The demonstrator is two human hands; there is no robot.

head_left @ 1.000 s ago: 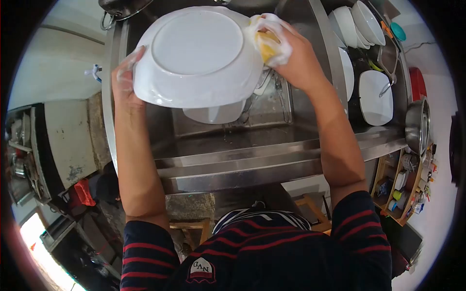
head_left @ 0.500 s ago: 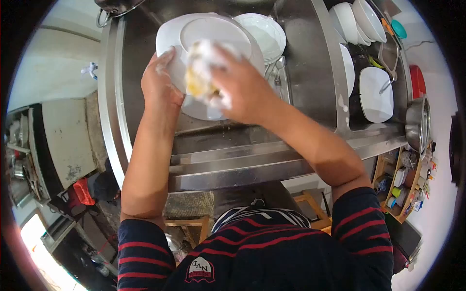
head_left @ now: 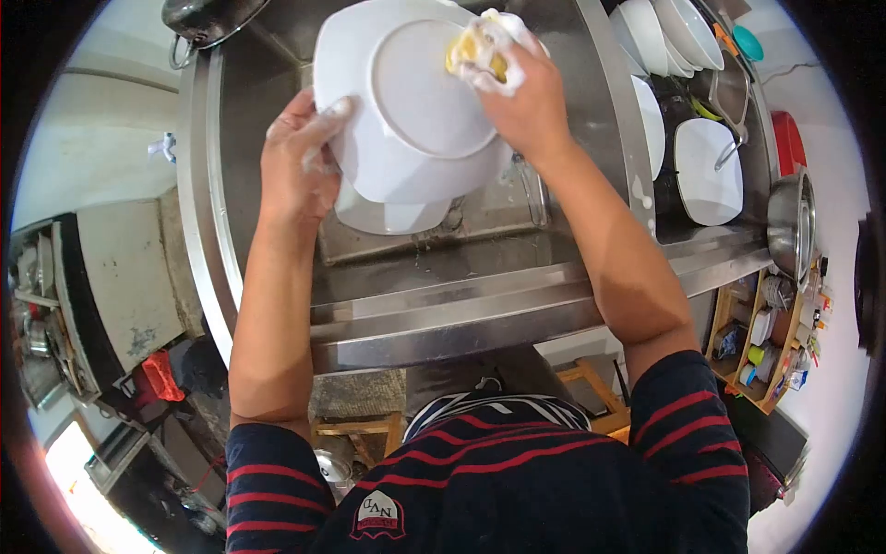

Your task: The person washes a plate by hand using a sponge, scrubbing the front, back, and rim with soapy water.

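A white square plate point(head_left: 406, 102), its underside with a round foot ring facing me, is held over the steel sink point(head_left: 369, 268). My left hand point(head_left: 309, 148) grips the plate's left edge, thumb on the underside and suds on the fingers. At the upper right of the plate, my right hand point(head_left: 529, 97) is closed on a soapy yellow sponge point(head_left: 464, 57) and presses it to the surface. Below the held plate, another white plate point(head_left: 392, 217) lies in the sink, partly hidden. Some cutlery point(head_left: 532, 189) lies in the sink to the right.
Right of the sink, a second basin holds white bowls point(head_left: 688, 32) and a white square dish point(head_left: 709, 171). A metal bowl point(head_left: 792, 231) stands at the counter's right end. A dark pot point(head_left: 208, 18) sits at the upper left. The sink's front rim point(head_left: 443, 323) runs before my body.
My right hand has moved the sponge from the plate's lower middle to its upper right. The plate has shifted slightly and turned, still in my left hand.
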